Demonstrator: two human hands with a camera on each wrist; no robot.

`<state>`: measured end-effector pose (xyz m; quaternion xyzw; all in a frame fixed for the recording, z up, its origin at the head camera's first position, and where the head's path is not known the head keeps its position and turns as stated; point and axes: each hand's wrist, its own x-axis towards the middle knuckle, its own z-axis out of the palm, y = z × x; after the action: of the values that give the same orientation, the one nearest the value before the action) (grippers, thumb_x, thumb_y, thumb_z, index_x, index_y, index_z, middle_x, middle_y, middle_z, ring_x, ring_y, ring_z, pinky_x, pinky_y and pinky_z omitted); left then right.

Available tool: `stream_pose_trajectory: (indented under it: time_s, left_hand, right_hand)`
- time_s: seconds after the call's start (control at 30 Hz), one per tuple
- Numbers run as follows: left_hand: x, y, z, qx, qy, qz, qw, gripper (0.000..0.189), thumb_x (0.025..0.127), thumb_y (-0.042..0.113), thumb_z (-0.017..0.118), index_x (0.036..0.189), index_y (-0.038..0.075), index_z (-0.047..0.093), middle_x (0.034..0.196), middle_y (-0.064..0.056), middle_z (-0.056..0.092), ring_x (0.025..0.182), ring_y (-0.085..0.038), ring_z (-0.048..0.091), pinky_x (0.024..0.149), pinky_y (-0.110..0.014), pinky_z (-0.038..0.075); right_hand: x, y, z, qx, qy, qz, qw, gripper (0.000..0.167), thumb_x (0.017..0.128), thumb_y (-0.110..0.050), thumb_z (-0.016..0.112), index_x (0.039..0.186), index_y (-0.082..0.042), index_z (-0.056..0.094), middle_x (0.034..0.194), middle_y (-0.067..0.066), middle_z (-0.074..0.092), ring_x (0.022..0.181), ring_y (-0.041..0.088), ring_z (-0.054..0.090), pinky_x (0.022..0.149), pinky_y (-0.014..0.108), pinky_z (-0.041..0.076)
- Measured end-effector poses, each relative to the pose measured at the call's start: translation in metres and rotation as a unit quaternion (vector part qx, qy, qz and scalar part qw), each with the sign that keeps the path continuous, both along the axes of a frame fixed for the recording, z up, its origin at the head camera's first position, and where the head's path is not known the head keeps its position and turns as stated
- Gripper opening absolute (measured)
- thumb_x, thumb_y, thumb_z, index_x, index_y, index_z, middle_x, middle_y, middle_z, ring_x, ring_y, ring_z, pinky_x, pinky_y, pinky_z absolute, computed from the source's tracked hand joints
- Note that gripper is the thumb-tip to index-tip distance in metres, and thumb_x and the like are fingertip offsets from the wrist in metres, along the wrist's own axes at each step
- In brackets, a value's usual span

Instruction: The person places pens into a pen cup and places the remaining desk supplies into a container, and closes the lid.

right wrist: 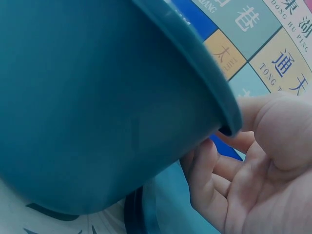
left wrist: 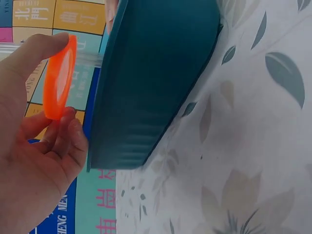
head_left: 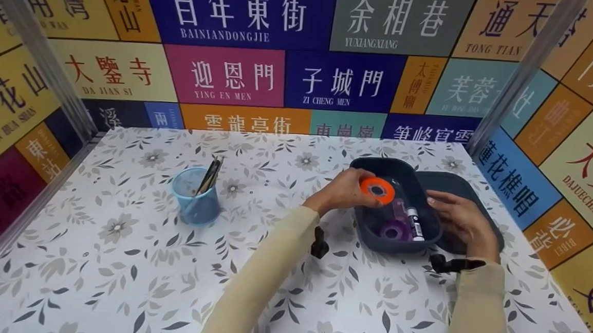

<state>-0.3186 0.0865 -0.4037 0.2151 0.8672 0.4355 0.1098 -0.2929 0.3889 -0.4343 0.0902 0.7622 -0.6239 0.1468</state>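
Note:
A dark blue-green box [head_left: 369, 241] stands on the right part of the table with its top uncovered. My left hand [head_left: 345, 190] pinches an orange roll of tape [head_left: 388, 192] by its edge, over the box's left side. In the left wrist view, the orange roll [left wrist: 48, 87] is edge-on between thumb and fingertips. At the box's right wall, my right hand [head_left: 465, 220] holds the rim, its fingers against the outside in the right wrist view. Inside the box lie a purple roll in a dispenser [head_left: 402, 231] and a white tube with a dark label [head_left: 415, 224].
A dark blue-green lid [head_left: 452, 181] lies flat to the right of the box, partly under my right hand. On the left stands a light blue mesh cup [head_left: 198, 209] with several thin sticks or pens [head_left: 210, 176]. Sign-covered panels [head_left: 220, 74] border the flower-patterned table [head_left: 114, 279].

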Motion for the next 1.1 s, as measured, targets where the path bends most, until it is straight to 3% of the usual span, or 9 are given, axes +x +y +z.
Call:
stream_pose_trajectory:
  time_s: [0.17, 0.57, 0.7, 0.8, 0.9, 1.1]
  left_hand:
    - [0.004, 0.011, -0.003, 0.012, 0.016, 0.005, 0.9998, 0.075, 0.076, 0.031, 0.087, 0.14, 0.01, 0.056, 0.125, -0.004, 0.063, 0.101, -0.011, 0.058, 0.092, -0.019, 0.052]
    - [0.005, 0.019, -0.014, -0.038, 0.04, 0.032, 0.998, 0.076, 0.078, 0.039, 0.085, 0.142, 0.011, 0.055, 0.122, -0.004, 0.058, 0.102, -0.012, 0.056, 0.095, -0.021, 0.052]
    - [0.007, 0.021, -0.017, -0.095, 0.087, 0.023, 0.9914, 0.083, 0.079, 0.046, 0.083, 0.148, 0.016, 0.049, 0.138, -0.003, 0.056, 0.123, -0.016, 0.052, 0.108, -0.03, 0.046]
    - [0.01, 0.023, -0.017, -0.129, 0.117, 0.018, 0.9846, 0.093, 0.079, 0.053, 0.081, 0.155, 0.022, 0.037, 0.155, -0.002, 0.044, 0.143, -0.021, 0.037, 0.119, -0.044, 0.037]
    - [0.013, 0.023, -0.017, -0.11, 0.111, 0.02, 0.9875, 0.097, 0.08, 0.055, 0.079, 0.159, 0.024, 0.03, 0.162, -0.003, 0.034, 0.152, -0.023, 0.026, 0.124, -0.051, 0.029]
    - [0.015, 0.019, -0.012, -0.05, 0.071, 0.042, 0.9953, 0.09, 0.085, 0.051, 0.076, 0.159, 0.027, 0.029, 0.164, -0.002, 0.03, 0.153, -0.021, 0.025, 0.125, -0.045, 0.03]
  right_hand:
    - [0.0, 0.001, 0.001, 0.006, 0.0, -0.002, 1.0, 0.069, 0.094, -0.036, 0.07, 0.153, -0.015, 0.041, 0.096, -0.02, 0.073, 0.092, 0.005, 0.071, 0.082, 0.025, 0.059]
    - [0.002, 0.0, 0.004, 0.015, -0.006, -0.006, 0.9998, 0.073, 0.092, -0.039, 0.071, 0.153, -0.016, 0.04, 0.099, -0.021, 0.072, 0.095, 0.005, 0.07, 0.086, 0.025, 0.058]
    - [0.003, -0.001, 0.003, 0.013, -0.003, -0.006, 0.9999, 0.071, 0.093, -0.038, 0.071, 0.153, -0.015, 0.041, 0.098, -0.02, 0.072, 0.094, 0.005, 0.07, 0.084, 0.025, 0.059]
    - [0.003, -0.002, 0.002, 0.018, 0.0, -0.009, 0.9998, 0.07, 0.094, -0.036, 0.07, 0.153, -0.014, 0.041, 0.097, -0.02, 0.073, 0.092, 0.005, 0.07, 0.083, 0.026, 0.059]
    - [0.002, -0.003, 0.002, 0.03, -0.001, -0.013, 0.9995, 0.07, 0.094, -0.037, 0.069, 0.153, -0.013, 0.04, 0.095, -0.021, 0.072, 0.091, 0.004, 0.07, 0.082, 0.026, 0.059]
    - [0.001, -0.003, 0.001, 0.026, -0.002, -0.011, 0.9996, 0.07, 0.094, -0.036, 0.07, 0.154, -0.013, 0.039, 0.094, -0.021, 0.071, 0.091, 0.004, 0.07, 0.083, 0.026, 0.059]
